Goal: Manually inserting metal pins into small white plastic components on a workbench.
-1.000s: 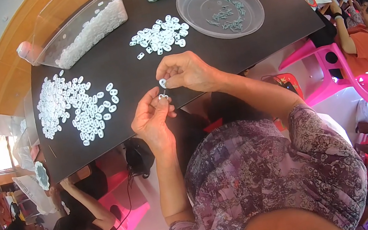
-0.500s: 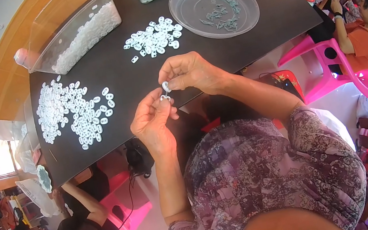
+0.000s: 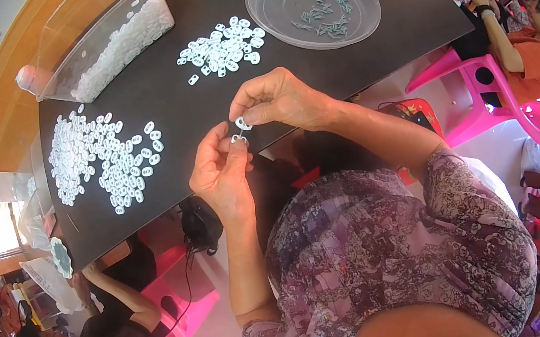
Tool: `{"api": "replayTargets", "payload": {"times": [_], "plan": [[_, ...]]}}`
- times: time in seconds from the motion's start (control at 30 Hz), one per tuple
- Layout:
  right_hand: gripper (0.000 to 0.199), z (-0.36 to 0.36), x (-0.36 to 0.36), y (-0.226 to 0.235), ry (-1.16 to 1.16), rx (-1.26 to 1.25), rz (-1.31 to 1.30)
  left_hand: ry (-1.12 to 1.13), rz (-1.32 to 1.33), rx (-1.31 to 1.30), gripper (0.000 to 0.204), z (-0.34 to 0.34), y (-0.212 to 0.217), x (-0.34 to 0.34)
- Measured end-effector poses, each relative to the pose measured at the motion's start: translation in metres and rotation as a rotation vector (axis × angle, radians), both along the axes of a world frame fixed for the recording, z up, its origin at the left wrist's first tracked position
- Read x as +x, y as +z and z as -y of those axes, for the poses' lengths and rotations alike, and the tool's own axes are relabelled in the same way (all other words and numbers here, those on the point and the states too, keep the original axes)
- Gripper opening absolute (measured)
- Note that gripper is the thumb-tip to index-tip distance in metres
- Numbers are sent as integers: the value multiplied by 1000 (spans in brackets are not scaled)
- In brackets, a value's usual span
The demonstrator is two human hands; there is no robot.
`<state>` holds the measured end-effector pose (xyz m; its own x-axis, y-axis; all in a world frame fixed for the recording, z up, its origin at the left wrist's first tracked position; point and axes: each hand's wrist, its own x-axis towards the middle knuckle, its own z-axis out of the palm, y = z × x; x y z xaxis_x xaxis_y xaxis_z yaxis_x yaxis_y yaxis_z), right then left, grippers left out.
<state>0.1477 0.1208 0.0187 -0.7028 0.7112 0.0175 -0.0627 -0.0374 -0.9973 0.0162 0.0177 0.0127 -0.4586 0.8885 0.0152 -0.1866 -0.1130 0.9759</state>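
Head view shows a dark table (image 3: 155,91) bearing a clear tub (image 3: 95,44) of white pieces and, to its right, a round clear dish (image 3: 274,9) with grey-green bits scattered inside. Near the table's front edge, the right hand (image 3: 283,101) and left hand (image 3: 219,166) each pinch with thumb and fingers: the right a white oval piece (image 3: 242,123), the left a partly hidden small white piece (image 3: 238,139) just below it.
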Motion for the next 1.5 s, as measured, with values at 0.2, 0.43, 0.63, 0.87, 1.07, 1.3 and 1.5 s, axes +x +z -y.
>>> {"api": "replayTargets", "payload": {"times": [0.2,0.43,0.63,0.87,1.07,1.3,1.5], "plan": [[13,-1,-5,-1,30,94,36,10,0,-3,25,1,-1,-2],[11,3,-12,-5,26,124,22,-1,9,26,24,1,-4,-2],[7,7,-17,-7,-82,128,6,3,18,52,23,0,-5,-1],[12,10,-12,-8,-36,153,86,-6,43,64,24,-1,-10,0],[12,15,-9,-7,-89,236,86,-9,107,58,24,-3,-14,5],[10,19,-6,-11,-117,51,39,-17,113,64,25,-5,-16,8],[14,26,-4,-20,-124,121,-8,10,161,108,24,-7,-19,10]]}}
